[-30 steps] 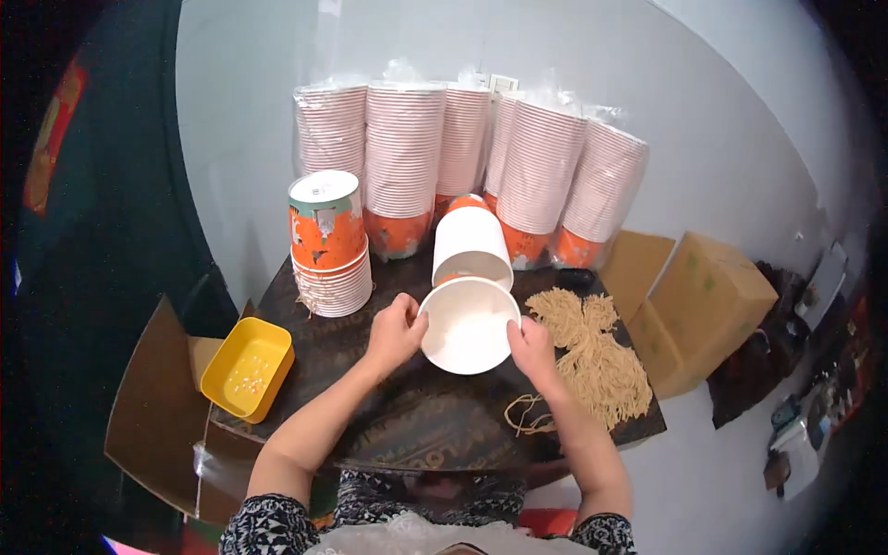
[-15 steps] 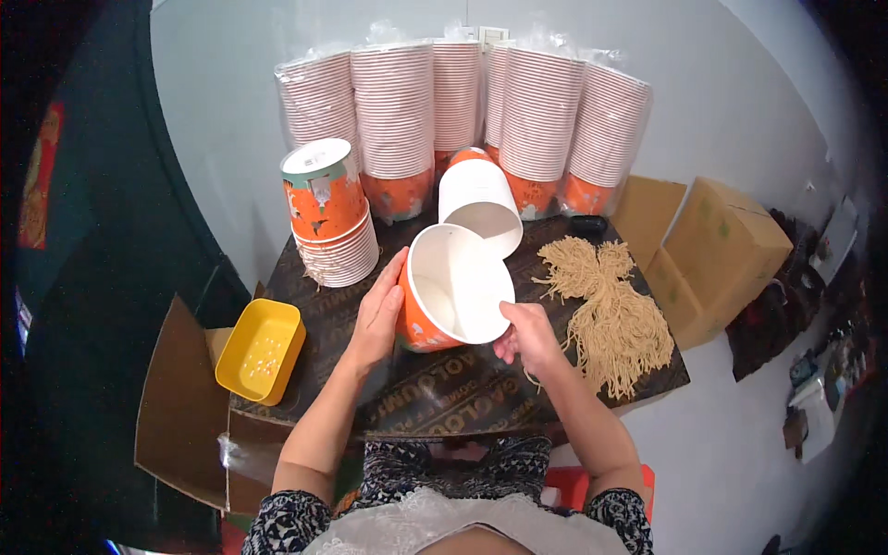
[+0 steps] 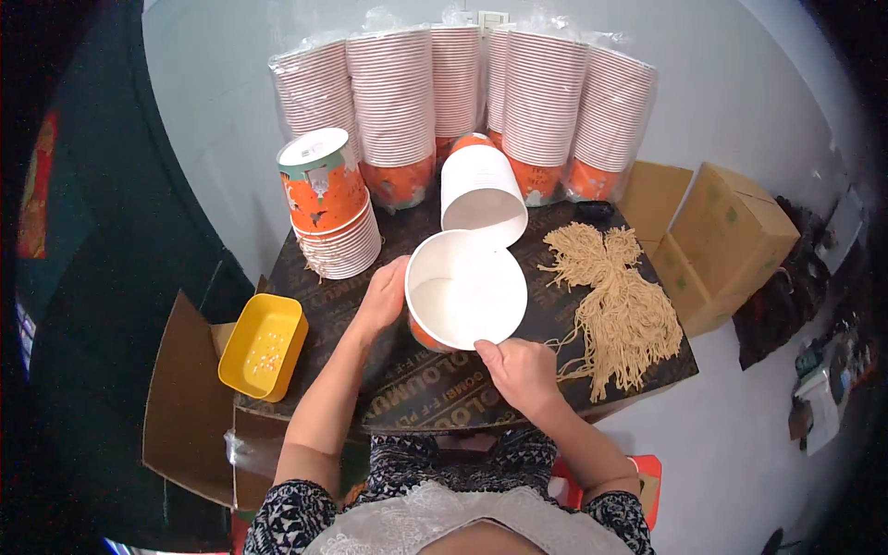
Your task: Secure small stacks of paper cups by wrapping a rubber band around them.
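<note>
Above the dark tabletop, an orange paper bucket (image 3: pixel 470 289) with a white inside is tilted with its mouth toward me. My left hand (image 3: pixel 382 294) wraps round its left side, the fingers partly hidden. My right hand (image 3: pixel 518 370) grips the rim at the lower right, thumb on the edge. From beside that hand, a thin strand leads toward a bundle of tan cords (image 3: pixel 624 319) on the right; whether my fingers hold its end is hidden. Just behind the bucket, a row of white-lined nested buckets (image 3: pixel 483 190) lies on its side, mouth facing me.
Upright at left stands a stack of orange buckets (image 3: pixel 324 199), one upside down on top. A yellow tub (image 3: pixel 265 347) holds small pale pieces. Tall plastic-wrapped bucket stacks (image 3: pixel 393 102) line the back. Cardboard boxes (image 3: pixel 731 245) stand at right, an opened carton (image 3: pixel 176 398) at left.
The bucket has turned so its mouth faces me more squarely. My right hand has shifted lower along its rim, while my left hand stays at its left side.
</note>
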Demonstrator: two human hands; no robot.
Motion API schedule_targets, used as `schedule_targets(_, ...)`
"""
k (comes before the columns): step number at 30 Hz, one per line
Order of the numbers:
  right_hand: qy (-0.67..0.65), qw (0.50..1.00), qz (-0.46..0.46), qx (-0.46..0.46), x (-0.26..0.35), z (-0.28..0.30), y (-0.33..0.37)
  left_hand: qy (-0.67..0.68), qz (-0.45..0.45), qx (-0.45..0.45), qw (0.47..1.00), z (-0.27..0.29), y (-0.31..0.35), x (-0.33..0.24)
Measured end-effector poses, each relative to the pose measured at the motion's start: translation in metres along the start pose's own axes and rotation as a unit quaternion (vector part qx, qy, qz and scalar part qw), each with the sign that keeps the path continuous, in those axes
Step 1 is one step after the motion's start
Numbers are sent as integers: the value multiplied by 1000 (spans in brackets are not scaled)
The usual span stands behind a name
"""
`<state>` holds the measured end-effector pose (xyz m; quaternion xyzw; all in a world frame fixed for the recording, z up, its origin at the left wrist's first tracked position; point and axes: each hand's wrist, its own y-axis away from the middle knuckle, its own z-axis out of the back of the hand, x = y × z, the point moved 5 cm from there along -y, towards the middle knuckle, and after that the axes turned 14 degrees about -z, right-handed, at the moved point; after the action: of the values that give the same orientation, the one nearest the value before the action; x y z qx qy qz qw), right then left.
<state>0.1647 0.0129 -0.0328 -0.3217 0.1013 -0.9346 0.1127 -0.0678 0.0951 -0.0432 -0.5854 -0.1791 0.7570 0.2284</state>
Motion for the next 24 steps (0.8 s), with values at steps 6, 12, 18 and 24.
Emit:
schedule_targets(6,-103,991,-32,84,-5,-14,-2,215,28,-32,976,-21,11,-13)
schedule_targets(12,-125,961,247,-28,43,23,38,61,98,-56,992,-15,5,-45)
schedule_targets(18,-42,966,248,-68,47,22,13,-169,74,35,982,-6,-14,-76)
schedule_targets(24,-220,955,193,-47,28,-7,16,-166,-27,-51,984,-23,7,-100)
